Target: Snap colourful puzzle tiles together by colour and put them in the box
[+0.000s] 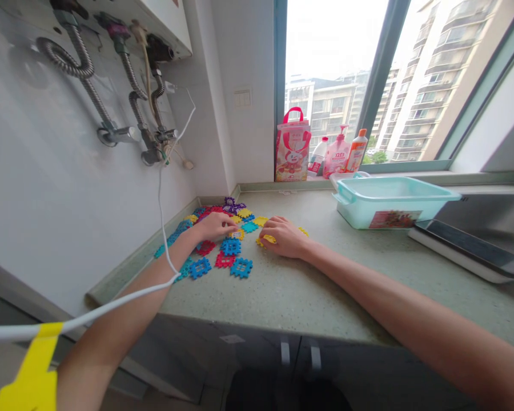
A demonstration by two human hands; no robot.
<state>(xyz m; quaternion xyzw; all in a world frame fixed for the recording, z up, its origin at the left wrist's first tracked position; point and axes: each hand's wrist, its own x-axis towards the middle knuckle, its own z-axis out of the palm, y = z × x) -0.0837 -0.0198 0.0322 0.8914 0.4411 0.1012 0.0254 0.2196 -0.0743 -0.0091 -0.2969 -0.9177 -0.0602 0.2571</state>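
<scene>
Many flat interlocking plastic building tiles lie in a loose pile at the counter's left corner. My left hand (pixel 216 226) is over this pile, its fingers drawn together with the tips at the edge of a yellow tile (pixel 237 234). To its right, my right hand (pixel 284 237) rests low on the counter, with thumb and curled fingers around another yellow tile (pixel 266 240) that it partly covers. Nearer to me lie blue tiles (pixel 241 268) and a red tile (pixel 225 260). A turquoise tile (pixel 249 227) lies between the hands, and purple tiles (pixel 230 205) are at the back.
A white cable (pixel 124 298) crosses over my left forearm. On the right stand a mint plastic basin (pixel 355 209) and a dark-topped flat object (pixel 466 245) by the metal sink (pixel 497 211). A bag (pixel 293 153) and bottles (pixel 336 154) line the windowsill. Metal pipes (pixel 132 97) hang upper left.
</scene>
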